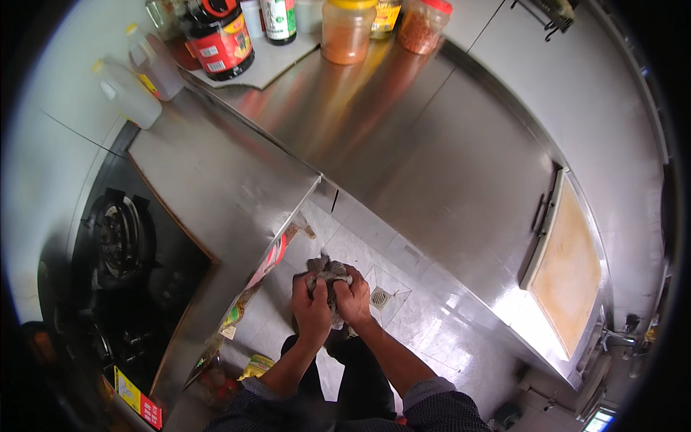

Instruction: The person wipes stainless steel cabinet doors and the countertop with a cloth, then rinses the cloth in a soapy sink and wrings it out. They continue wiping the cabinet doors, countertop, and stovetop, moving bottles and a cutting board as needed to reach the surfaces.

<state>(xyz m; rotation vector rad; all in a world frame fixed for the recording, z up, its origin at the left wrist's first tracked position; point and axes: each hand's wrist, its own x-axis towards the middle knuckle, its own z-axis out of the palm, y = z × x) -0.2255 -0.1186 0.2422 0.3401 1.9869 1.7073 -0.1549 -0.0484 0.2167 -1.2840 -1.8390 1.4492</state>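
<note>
A crumpled grey cloth (pixel 330 275) is bunched between my two hands, held in front of my body above the tiled floor. My left hand (pixel 313 308) grips it from the left, thumb on top. On the right side of the cloth my right hand (pixel 352 297) is closed around it, its thumb also pressed on top. Both hands are close together, away from the metal surfaces. Beyond them lies a stainless steel counter (pixel 410 178), with a second steel worktop (pixel 232 178) on the left.
A black gas stove (pixel 116 237) is at left. Plastic jugs (pixel 129 97), a large dark jar (pixel 221 40) and spice jars (pixel 348 32) stand at the back. A cutting board (pixel 567 264) leans at the right. A floor drain (pixel 379 297) lies below.
</note>
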